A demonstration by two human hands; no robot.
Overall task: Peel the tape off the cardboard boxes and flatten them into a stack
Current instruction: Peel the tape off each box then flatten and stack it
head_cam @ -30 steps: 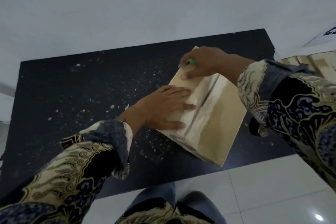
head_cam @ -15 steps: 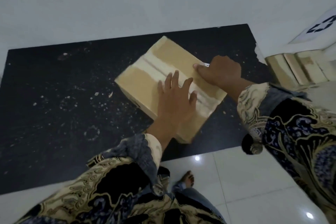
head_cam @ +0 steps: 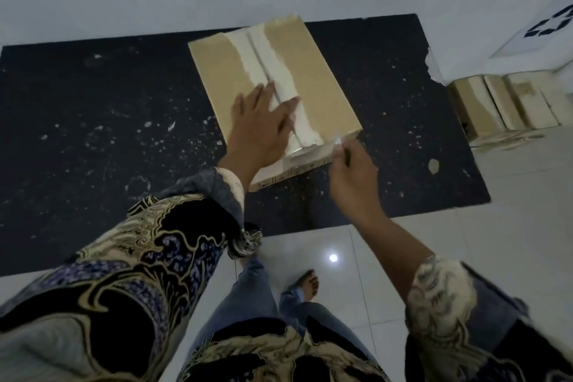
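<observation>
The left hand (head_cam: 260, 124) presses flat, fingers spread, on the box (head_cam: 313, 77) over its torn tape (head_cam: 273, 71); the right hand (head_cam: 350, 177) pinches a small blade (head_cam: 337, 142) at the box edge; no writing is legible.

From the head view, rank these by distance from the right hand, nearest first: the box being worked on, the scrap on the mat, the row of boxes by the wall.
From the right hand:
1. Box, just ahead and left; its near corner is at the fingertips.
2. Scrap, on the black mat to the right.
3. Row of boxes, far right by the wall.
</observation>
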